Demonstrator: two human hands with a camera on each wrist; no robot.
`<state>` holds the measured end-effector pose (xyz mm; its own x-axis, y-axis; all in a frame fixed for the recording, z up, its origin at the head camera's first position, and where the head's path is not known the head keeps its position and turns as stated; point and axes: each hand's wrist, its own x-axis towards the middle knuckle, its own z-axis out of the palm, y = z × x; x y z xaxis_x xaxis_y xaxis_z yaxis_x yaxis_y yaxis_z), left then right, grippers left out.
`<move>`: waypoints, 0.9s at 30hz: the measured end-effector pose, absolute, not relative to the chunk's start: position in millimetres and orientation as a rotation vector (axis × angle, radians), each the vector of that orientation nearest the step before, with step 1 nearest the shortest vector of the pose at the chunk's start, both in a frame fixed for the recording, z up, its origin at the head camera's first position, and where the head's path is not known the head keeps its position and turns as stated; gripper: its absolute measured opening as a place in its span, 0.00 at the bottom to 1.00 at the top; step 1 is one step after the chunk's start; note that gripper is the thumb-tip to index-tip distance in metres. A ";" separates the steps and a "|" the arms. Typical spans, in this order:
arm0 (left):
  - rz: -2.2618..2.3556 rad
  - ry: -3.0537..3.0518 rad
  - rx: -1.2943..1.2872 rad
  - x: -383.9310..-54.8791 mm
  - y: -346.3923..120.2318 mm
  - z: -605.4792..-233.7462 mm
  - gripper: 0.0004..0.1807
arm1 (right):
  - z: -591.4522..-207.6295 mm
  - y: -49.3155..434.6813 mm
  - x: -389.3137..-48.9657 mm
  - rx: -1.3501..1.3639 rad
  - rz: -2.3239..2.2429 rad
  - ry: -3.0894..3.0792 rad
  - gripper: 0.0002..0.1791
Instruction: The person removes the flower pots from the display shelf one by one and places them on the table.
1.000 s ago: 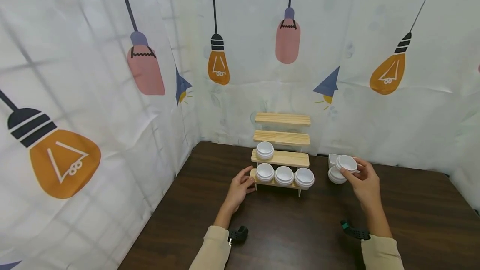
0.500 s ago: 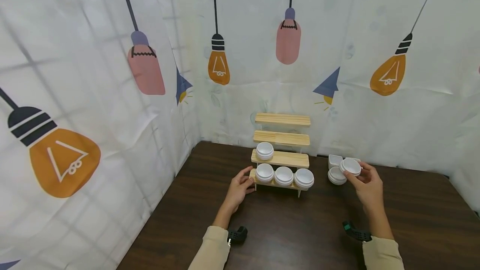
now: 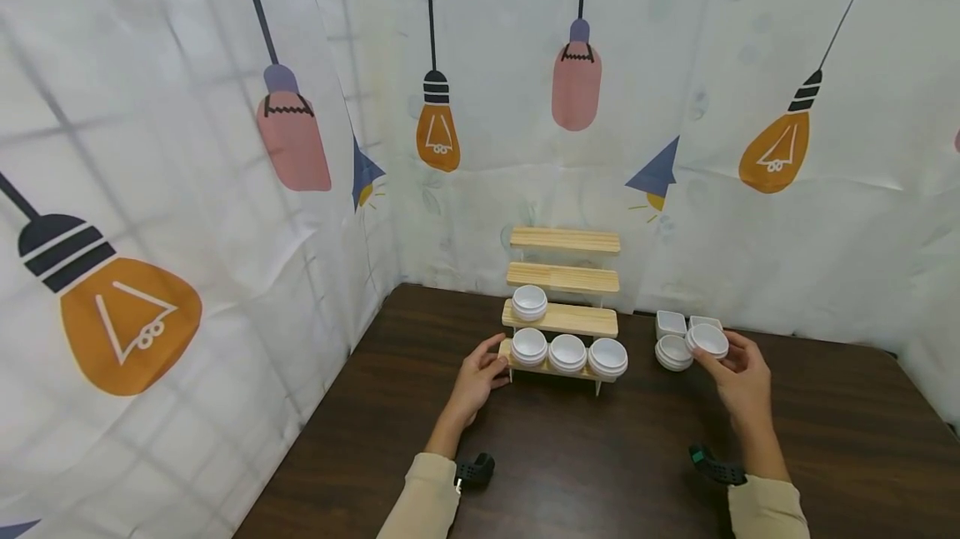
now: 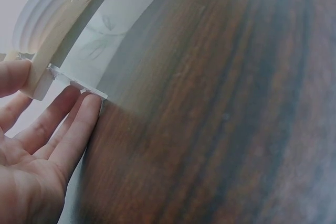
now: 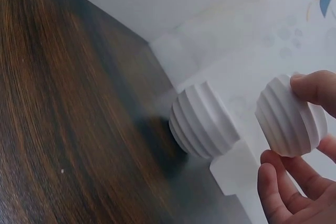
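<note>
At the left end of the lowest tier of a wooden stepped display stand (image 3: 570, 321), my left hand (image 3: 474, 374) grips the board with thumb and fingers. The left wrist view shows its fingertips against the clear leg (image 4: 79, 85) under that board. My right hand (image 3: 742, 376) pinches a small white ribbed bowl (image 5: 291, 119) between thumb and fingers, raised beside another white bowl (image 3: 673, 351) on the table. Three white bowls stand in a row on the lowest tier, among them the middle bowl (image 3: 567, 352). One more bowl (image 3: 529, 302) sits at the left of the second tier.
Behind the right-hand bowls stand two white square dishes, the left dish (image 3: 670, 323) in fuller view than the right dish (image 3: 705, 321). The dark wooden table (image 3: 585, 456) meets a white printed curtain (image 3: 480, 214) at the back.
My right hand has moved slightly right and toward me with the bowl, uncovering the square dishes and the bowl beneath. My left hand stays on the stand.
</note>
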<state>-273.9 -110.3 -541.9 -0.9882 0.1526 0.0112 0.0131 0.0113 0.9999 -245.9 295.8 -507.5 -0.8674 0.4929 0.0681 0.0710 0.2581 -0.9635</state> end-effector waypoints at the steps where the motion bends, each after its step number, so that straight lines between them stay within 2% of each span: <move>1: 2.133 2.160 0.179 -273.8 -110.2 -542.4 0.27 | -507.8 296.6 -245.6 -0.528 1.640 -2.184 0.36; 10: 2.138 2.153 0.182 -273.4 -109.4 -543.2 0.27 | -510.0 303.5 -245.1 -0.572 1.639 -2.247 0.39; 27: 2.129 2.170 0.211 -272.7 -112.5 -543.7 0.27 | -520.7 311.4 -247.3 -0.591 1.619 -2.300 0.40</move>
<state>-272.7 -112.5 -543.7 -0.9860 0.1641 0.0298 0.0329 0.0165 0.9993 -247.3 311.4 -520.7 -0.8815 0.4719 -0.0166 0.1748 0.2935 -0.9399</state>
